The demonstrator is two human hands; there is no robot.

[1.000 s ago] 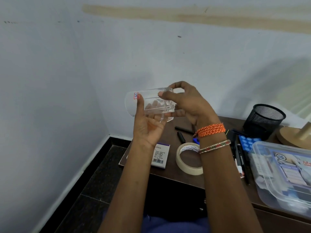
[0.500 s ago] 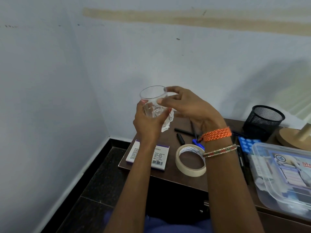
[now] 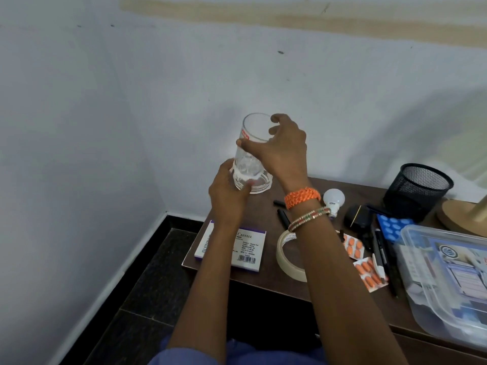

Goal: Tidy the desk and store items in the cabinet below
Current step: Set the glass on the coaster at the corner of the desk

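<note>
Both hands grasp the clear, upright drinking glass, held above the far left corner of the dark brown wooden desk, at about 12 o'clock from the purple-edged white pad box. The left hand cups its base; the right hand wraps fingers round its upper wall. To do this well, I judge it best to keep the glass upright, support its heavy base, and lower it slowly toward the cabinet. The cabinet below is out of view, the clear plastic storage box at 3 o'clock is cut off, and whatever crumpled thing sits inside the glass is unclear.
</note>
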